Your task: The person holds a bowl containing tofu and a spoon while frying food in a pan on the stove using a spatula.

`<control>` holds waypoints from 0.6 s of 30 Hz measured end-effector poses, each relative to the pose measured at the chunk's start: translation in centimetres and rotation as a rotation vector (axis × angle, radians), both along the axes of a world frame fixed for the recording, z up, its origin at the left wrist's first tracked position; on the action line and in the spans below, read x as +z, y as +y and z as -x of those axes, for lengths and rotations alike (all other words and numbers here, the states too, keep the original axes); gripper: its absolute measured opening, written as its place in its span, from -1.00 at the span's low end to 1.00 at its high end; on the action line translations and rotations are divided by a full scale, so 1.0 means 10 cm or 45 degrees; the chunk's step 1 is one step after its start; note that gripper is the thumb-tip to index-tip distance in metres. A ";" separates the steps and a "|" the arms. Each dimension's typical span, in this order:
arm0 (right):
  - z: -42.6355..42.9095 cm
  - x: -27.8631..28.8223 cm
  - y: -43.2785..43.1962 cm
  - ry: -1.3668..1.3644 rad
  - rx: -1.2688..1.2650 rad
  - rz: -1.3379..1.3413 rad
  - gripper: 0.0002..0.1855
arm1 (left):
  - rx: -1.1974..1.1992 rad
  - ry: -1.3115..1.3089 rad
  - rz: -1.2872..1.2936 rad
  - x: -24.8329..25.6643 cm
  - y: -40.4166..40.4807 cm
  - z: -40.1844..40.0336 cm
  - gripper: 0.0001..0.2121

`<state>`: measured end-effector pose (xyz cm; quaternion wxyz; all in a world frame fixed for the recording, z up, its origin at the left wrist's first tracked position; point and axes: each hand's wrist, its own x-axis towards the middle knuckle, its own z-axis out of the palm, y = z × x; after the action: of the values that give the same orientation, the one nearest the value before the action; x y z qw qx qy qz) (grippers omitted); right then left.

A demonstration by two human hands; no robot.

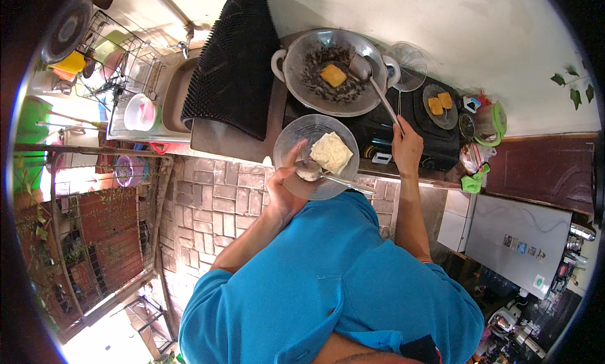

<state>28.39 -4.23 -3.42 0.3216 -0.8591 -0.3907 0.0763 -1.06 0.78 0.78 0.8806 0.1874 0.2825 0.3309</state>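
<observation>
My left hand point(286, 194) holds a clear glass plate point(295, 132) from below, its fingers showing through the glass. On the plate lie a pale, square folded packet point(332, 152), apparently uncooked dough, and a metal spoon point(309, 171) whose handle sticks out over the rim. A metal spatula point(388, 104) is gripped by its handle in my right hand point(407, 149). Its blade rests inside a two-handled metal wok point(326, 108), beside one golden-brown fried square point(333, 75). Dark bits surround that square on the wok's bottom.
The wok stands on a black gas stove point(373, 127). A wire strainer point(407, 66) and a glass plate point(442, 120) with two fried squares point(439, 103) are to its right. Left are a draped black spiky mat point(236, 61), a sink point(179, 99) and a dish rack point(137, 66).
</observation>
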 end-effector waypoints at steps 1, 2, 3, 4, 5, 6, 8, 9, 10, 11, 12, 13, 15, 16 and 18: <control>0.00 0.00 0.00 -0.002 0.000 -0.011 -0.68 | 0.003 0.000 0.002 0.00 0.00 0.00 -0.07; 0.00 -0.01 0.00 -0.002 -0.001 -0.022 -0.68 | 0.004 0.001 0.001 0.01 -0.01 0.00 -0.07; 0.00 -0.02 0.00 -0.001 0.001 -0.022 -0.68 | 0.003 0.004 -0.005 0.02 -0.01 -0.01 -0.07; -0.01 -0.03 0.00 -0.002 0.005 -0.018 -0.67 | 0.002 0.008 -0.011 0.03 -0.01 -0.01 -0.07; -0.02 -0.04 0.00 -0.002 0.009 -0.015 -0.67 | 0.003 0.009 -0.011 0.03 -0.01 -0.01 -0.07; -0.03 -0.05 0.00 -0.001 0.010 -0.015 -0.67 | 0.000 0.012 -0.017 0.03 -0.01 -0.01 -0.07; -0.04 -0.08 0.00 -0.009 0.004 0.008 -0.66 | -0.002 0.016 -0.025 0.02 -0.01 -0.01 -0.06; -0.05 -0.10 0.00 -0.007 0.004 0.007 -0.66 | 0.001 0.007 -0.022 0.02 -0.01 -0.01 -0.06; -0.05 -0.13 -0.01 -0.018 0.006 -0.013 -0.66 | 0.003 -0.002 -0.020 0.02 -0.02 -0.02 -0.05; -0.05 -0.15 -0.01 -0.028 0.009 -0.032 -0.66 | 0.004 -0.001 -0.021 0.01 -0.02 -0.02 -0.05; -0.05 -0.16 -0.01 -0.026 0.009 -0.032 -0.66 | 0.014 -0.001 -0.020 0.00 -0.02 -0.02 -0.05; -0.04 -0.16 -0.01 -0.034 0.010 -0.038 -0.66 | 0.024 -0.001 -0.019 -0.01 -0.02 -0.02 -0.04; -0.03 -0.18 -0.01 -0.041 0.007 -0.044 -0.66 | 0.023 0.003 -0.023 0.00 -0.02 -0.02 -0.04; -0.03 -0.19 -0.01 -0.044 0.007 -0.036 -0.67 | 0.023 0.005 -0.028 0.01 -0.02 -0.02 -0.03; -0.03 -0.23 -0.01 -0.045 0.006 -0.029 -0.67 | 0.012 -0.063 -0.012 -0.05 -0.01 0.00 -0.08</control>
<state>28.65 -4.30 -5.77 0.3244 -0.8557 -0.3990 0.0575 -1.08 0.68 0.26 0.8850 0.1820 0.2599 0.3408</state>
